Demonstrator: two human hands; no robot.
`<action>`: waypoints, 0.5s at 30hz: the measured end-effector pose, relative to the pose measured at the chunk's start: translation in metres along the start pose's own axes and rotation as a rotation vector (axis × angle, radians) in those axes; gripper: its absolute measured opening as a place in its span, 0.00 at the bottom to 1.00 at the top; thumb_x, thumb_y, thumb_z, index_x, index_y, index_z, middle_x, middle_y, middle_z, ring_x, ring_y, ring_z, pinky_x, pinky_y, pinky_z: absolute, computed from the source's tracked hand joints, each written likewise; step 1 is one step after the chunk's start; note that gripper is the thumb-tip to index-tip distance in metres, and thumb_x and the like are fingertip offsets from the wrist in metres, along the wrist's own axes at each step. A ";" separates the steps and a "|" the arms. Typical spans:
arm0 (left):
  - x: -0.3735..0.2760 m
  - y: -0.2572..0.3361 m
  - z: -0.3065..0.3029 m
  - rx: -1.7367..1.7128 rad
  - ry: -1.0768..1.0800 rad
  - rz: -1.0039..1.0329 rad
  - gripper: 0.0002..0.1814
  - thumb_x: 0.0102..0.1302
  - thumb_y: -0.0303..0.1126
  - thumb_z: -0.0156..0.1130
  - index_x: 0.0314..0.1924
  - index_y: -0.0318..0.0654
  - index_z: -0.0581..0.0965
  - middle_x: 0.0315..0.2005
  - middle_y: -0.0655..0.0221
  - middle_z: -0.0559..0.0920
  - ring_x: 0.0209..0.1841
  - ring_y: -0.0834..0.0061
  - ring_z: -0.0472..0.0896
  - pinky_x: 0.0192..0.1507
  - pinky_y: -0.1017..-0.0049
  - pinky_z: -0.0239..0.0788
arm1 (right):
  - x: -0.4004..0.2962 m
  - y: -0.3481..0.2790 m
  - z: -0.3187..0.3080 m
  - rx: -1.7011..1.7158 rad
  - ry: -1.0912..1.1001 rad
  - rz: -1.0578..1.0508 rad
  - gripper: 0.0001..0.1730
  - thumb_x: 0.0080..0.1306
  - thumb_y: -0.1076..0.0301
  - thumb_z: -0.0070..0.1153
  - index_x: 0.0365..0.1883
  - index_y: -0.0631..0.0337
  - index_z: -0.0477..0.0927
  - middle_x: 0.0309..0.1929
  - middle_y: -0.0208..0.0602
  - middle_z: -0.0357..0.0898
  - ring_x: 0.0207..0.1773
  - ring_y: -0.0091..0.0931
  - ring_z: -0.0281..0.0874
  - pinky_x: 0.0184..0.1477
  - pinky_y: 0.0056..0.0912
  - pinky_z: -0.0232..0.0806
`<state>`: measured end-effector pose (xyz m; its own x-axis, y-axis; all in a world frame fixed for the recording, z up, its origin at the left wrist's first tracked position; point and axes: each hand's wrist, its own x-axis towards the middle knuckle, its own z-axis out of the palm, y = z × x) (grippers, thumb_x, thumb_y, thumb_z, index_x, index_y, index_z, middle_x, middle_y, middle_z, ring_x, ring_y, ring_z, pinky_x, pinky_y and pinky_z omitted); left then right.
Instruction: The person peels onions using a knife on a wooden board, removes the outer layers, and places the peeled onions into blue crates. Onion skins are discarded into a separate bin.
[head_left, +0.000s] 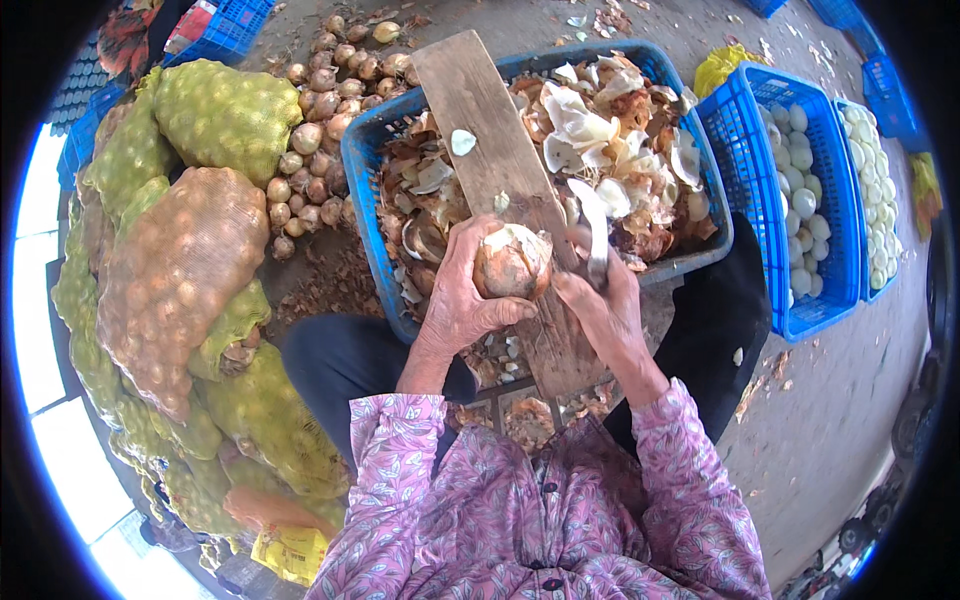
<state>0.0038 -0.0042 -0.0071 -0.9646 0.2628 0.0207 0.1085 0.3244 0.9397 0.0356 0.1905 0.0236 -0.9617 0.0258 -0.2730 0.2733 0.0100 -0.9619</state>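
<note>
My left hand (466, 289) grips a brown onion (513, 264) whose dry skin is partly torn, with pale flesh showing near the top. In my right hand (611, 304) is a knife (592, 217); its light blade points up and away from me, while my fingers hide most of the handle. The right thumb is close beside the onion. Under both hands a worn wooden board (487, 142) lies across a blue plastic crate (365, 210) heaped with onion peelings (626, 120). A pale scrap of onion (463, 142) rests on the board.
Unpeeled onions (322, 142) lie loose on the floor beyond the crate. Full mesh sacks of onions (184, 270) are piled at left. At right, peeled onions fill two blue crates (817, 315) (874, 289). A yellow bag (727, 67) sits behind them.
</note>
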 end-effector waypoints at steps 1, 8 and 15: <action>0.000 0.000 0.001 -0.037 0.001 -0.016 0.59 0.32 0.65 0.77 0.59 0.31 0.67 0.56 0.54 0.69 0.60 0.60 0.69 0.62 0.65 0.61 | 0.008 -0.012 0.002 0.000 -0.027 0.039 0.20 0.61 0.66 0.62 0.47 0.71 0.77 0.29 0.31 0.79 0.34 0.17 0.73 0.36 0.23 0.67; 0.003 0.009 -0.006 -0.288 0.057 -0.200 0.54 0.36 0.63 0.78 0.56 0.33 0.68 0.45 0.63 0.76 0.49 0.73 0.76 0.53 0.71 0.69 | -0.031 0.010 -0.028 -0.143 -0.076 0.128 0.12 0.58 0.74 0.61 0.41 0.64 0.80 0.24 0.31 0.77 0.22 0.18 0.72 0.22 0.22 0.64; 0.004 0.014 -0.004 -0.188 0.117 -0.207 0.52 0.36 0.63 0.78 0.54 0.32 0.70 0.45 0.61 0.77 0.48 0.71 0.76 0.52 0.71 0.69 | -0.023 0.023 0.017 -0.545 -0.175 -0.167 0.12 0.59 0.76 0.55 0.42 0.66 0.73 0.26 0.56 0.77 0.29 0.50 0.77 0.29 0.46 0.69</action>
<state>0.0004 -0.0020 0.0075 -0.9840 0.0986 -0.1486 -0.1288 0.1834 0.9746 0.0633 0.1735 0.0069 -0.9694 -0.1847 -0.1619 0.0456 0.5124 -0.8575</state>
